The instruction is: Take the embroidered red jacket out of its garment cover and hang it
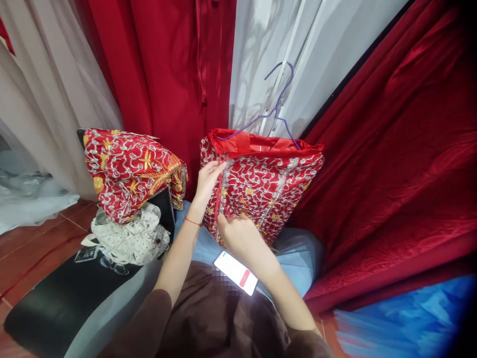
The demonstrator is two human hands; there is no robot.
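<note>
Nearest, a lit phone (238,276) lies face up on the lap, probably so the screen can be seen without a hand. Just beyond it the right hand (242,232) is curled closed beside the lower stretch of a red cord (218,199), which seems to run into its grip (the fingers hide the end). Farther up, the left hand (209,180) pinches the cord between thumb and fingertips by the garment's upper edge, likely to steady it while the two hands work apart.

The red embroidered garment (253,191) stands upright in front of the person, its top spread by a purple hanger (276,110), which presumably keeps that edge within reach; I cannot tell whether the hook rests on anything.

To the left, a black chair (44,308) bears a dotted cloth (128,236) and sunglasses (118,268); a second embroidered piece (124,166) drapes over its back, perhaps to avoid creasing. Red drapery (160,64) hangs behind.
</note>
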